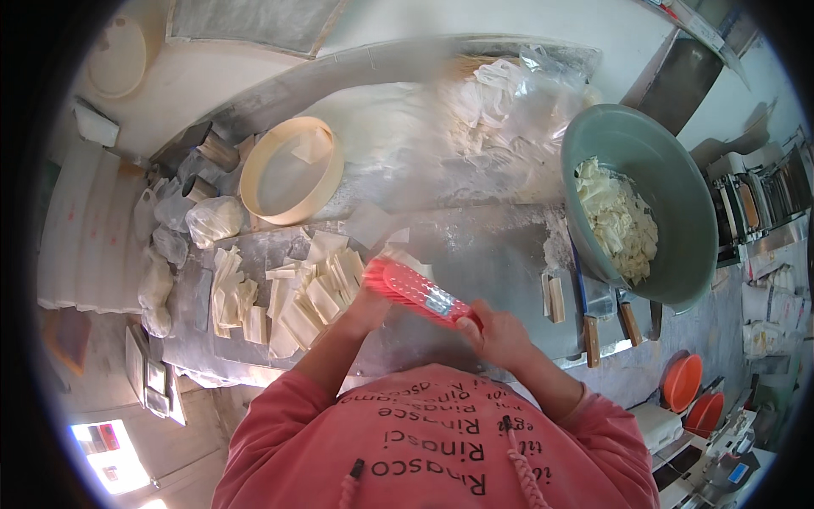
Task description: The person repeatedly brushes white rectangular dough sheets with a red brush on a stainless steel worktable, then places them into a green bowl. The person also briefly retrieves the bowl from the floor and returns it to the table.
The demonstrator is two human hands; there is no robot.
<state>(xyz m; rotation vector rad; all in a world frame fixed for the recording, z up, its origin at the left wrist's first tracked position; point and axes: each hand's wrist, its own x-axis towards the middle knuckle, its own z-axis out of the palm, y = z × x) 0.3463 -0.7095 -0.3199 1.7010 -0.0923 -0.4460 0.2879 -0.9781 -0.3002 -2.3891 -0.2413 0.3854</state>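
My right hand [496,333] grips the handle of a red brush with white dots [415,287], thumb on top, held slanting over the near part of the metal worktop. Its bristle end lies over my left hand [366,307], whose fingers are hidden behind it. Pale sheets [398,253] show just beyond the brush; whether my left hand holds them is unclear. To the left of that hand, cut strips of pale dough sheet [318,293] lie in a loose pile, with a smaller bunch [231,297] beside it.
A round wooden-rimmed sieve [337,174] stands behind the strips. At right, a large green basin [632,140] holds crumpled dough scraps [615,220]. Wooden-handled blades [592,339] lie at the front right edge. White flour [373,119] and plastic bags [543,93] cover the back.
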